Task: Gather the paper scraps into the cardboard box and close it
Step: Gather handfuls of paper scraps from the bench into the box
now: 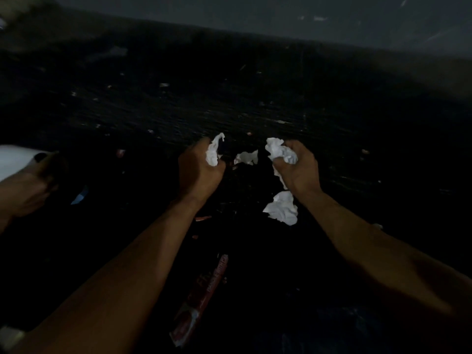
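**Both hands full of paper**

Fingers of the left hand curl tight round a white scrap. Those of the right hand clamp a bigger wad. A loose piece lies on the dark floor between the hands, and a crumpled lump lies beside the right wrist. A red carton lies flat, nearer the camera.

My forearms reach up from the bottom corners toward the frame's middle. My left hand curls round a crumpled white scrap; my right hand, just right of centre, grips another wad.
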The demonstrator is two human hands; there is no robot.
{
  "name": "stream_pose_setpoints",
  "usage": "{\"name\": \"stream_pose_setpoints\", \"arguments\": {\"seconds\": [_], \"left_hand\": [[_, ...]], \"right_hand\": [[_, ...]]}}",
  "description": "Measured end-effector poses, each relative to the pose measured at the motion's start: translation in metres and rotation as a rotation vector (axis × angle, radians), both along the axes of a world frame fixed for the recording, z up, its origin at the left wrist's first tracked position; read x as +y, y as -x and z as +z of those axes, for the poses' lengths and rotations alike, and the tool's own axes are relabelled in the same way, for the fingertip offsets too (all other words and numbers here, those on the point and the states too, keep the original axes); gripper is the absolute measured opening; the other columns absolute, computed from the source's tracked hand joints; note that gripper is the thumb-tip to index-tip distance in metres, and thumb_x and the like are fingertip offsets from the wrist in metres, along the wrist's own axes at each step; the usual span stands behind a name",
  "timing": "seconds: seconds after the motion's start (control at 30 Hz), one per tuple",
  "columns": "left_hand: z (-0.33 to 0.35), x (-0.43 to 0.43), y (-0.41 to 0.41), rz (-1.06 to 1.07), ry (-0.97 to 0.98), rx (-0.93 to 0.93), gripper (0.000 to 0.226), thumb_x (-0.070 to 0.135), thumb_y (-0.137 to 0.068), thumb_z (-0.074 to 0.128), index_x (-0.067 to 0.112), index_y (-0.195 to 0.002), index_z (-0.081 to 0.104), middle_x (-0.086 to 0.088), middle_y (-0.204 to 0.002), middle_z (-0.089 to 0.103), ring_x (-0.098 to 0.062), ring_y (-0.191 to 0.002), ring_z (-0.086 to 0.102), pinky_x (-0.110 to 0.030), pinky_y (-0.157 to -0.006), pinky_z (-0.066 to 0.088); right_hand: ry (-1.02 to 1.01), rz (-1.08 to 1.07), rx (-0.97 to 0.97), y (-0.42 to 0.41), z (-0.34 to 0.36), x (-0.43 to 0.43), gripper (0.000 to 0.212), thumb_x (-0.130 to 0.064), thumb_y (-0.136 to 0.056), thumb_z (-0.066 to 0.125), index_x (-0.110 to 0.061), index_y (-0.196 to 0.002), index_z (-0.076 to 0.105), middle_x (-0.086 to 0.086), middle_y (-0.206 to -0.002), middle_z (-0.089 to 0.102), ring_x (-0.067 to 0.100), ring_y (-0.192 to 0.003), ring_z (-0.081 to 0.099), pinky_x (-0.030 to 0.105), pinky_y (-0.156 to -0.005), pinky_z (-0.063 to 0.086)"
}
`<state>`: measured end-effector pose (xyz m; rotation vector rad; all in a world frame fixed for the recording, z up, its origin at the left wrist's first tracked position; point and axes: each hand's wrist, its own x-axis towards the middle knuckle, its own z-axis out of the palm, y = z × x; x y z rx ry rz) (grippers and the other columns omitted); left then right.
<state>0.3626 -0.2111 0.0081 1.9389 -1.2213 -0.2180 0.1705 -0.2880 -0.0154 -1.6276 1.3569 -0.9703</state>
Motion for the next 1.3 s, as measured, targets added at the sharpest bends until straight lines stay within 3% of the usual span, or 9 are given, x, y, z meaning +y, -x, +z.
{"name": "stream_pose_setpoints", "arguments": {"seconds": [0.13, 0.33, 0.47, 0.6, 0.7, 0.93, 1.03, 1.17, 1.3], "left_hand": [[0.0, 0.006, -0.012, 0.043, 0.024, -0.086, 0.028, 0.009, -0.077, 0.065, 0.005, -0.104, 0.063, -0.011, -0.106, 0.059, -0.023, -0.096, 0.056, -0.015, -0.076, 0.033], [-0.011, 0.026, -0.015, 0.261, 0.149, 0.325, 0.033, 0.018, -0.079, 0.059, 0.016, -0.112, 0.06, 0.002, -0.104, 0.062, -0.014, -0.097, 0.06, -0.023, -0.079, 0.042], [-0.04, 0.049, -0.011, 0.226, 0.193, 0.177, 0.025, 0.014, -0.085, 0.055, 0.014, -0.106, 0.068, -0.001, -0.106, 0.068, -0.014, -0.097, 0.061, -0.021, -0.088, 0.042], [-0.099, 0.076, -0.023, -0.034, -0.154, -0.19, 0.045, 0.036, -0.082, 0.043, 0.02, -0.117, 0.066, -0.01, -0.131, 0.058, -0.034, -0.125, 0.049, -0.056, -0.106, 0.032], [-0.104, 0.079, -0.023, -0.216, -0.247, -0.118, 0.059, 0.042, -0.083, 0.035, 0.015, -0.131, 0.056, -0.013, -0.142, 0.048, -0.035, -0.134, 0.039, -0.051, -0.112, 0.026], [-0.114, 0.08, -0.015, -0.306, -0.116, -0.28, 0.058, 0.056, -0.086, 0.055, 0.018, -0.13, 0.057, -0.01, -0.134, 0.055, -0.03, -0.13, 0.045, -0.054, -0.108, 0.031], [-0.121, 0.073, -0.016, -0.431, -0.064, -0.399, 0.049, 0.054, -0.083, 0.06, 0.017, -0.114, 0.066, -0.01, -0.127, 0.058, -0.027, -0.122, 0.049, -0.053, -0.104, 0.037], [-0.115, 0.061, -0.009, -0.382, 0.032, -0.299, 0.024, 0.03, -0.083, 0.059, 0.007, -0.081, 0.064, -0.007, -0.087, 0.065, -0.022, -0.083, 0.057, -0.04, -0.073, 0.049], [-0.076, 0.017, 0.005, -0.305, -0.039, -0.035, 0.035, 0.017, -0.08, 0.058, 0.017, -0.115, 0.06, -0.005, -0.104, 0.065, -0.021, -0.094, 0.059, -0.028, -0.081, 0.047]], "right_hand": [[0.008, -0.047, -0.016, -0.001, -0.001, 0.003, 0.019, -0.012, -0.085, 0.066, -0.021, -0.101, 0.06, -0.012, -0.087, 0.062, 0.005, -0.079, 0.059, 0.022, -0.076, 0.048], [0.131, -0.025, 0.022, 0.0, 0.003, 0.015, 0.02, -0.019, -0.088, 0.063, -0.022, -0.108, 0.061, -0.017, -0.093, 0.063, -0.003, -0.082, 0.06, 0.016, -0.076, 0.046], [0.43, 0.134, 0.383, 0.006, -0.035, 0.052, 0.035, -0.024, -0.087, 0.056, -0.022, -0.121, 0.064, 0.002, -0.103, 0.064, 0.021, -0.093, 0.057, 0.029, -0.084, 0.04], [0.396, 0.179, 0.573, 0.009, -0.072, 0.079, 0.046, -0.022, -0.081, 0.046, -0.024, -0.123, 0.065, 0.012, -0.106, 0.058, 0.033, -0.094, 0.053, 0.045, -0.084, 0.05], [0.341, 0.17, 0.584, 0.003, -0.075, 0.082, 0.048, -0.026, -0.079, 0.044, -0.019, -0.12, 0.067, 0.016, -0.12, 0.056, 0.035, -0.105, 0.05, 0.045, -0.091, 0.047], [0.321, 0.071, 0.57, -0.003, -0.08, 0.083, 0.043, -0.054, -0.084, 0.059, -0.025, -0.113, 0.07, 0.008, -0.128, 0.055, 0.028, -0.117, 0.049, 0.045, -0.101, 0.04], [0.327, 0.054, 0.543, -0.008, -0.087, 0.077, 0.032, -0.044, -0.084, 0.06, -0.02, -0.1, 0.073, 0.009, -0.123, 0.059, 0.031, -0.112, 0.054, 0.038, -0.1, 0.04], [0.241, 0.075, 0.421, -0.008, -0.087, 0.07, 0.025, -0.018, -0.075, 0.07, -0.014, -0.099, 0.071, 0.011, -0.119, 0.06, 0.032, -0.105, 0.058, 0.036, -0.092, 0.049], [0.216, 0.042, 0.309, -0.001, -0.077, 0.064, 0.034, -0.008, -0.073, 0.069, -0.017, -0.106, 0.07, 0.006, -0.114, 0.06, 0.024, -0.101, 0.062, 0.034, -0.088, 0.052]]}}
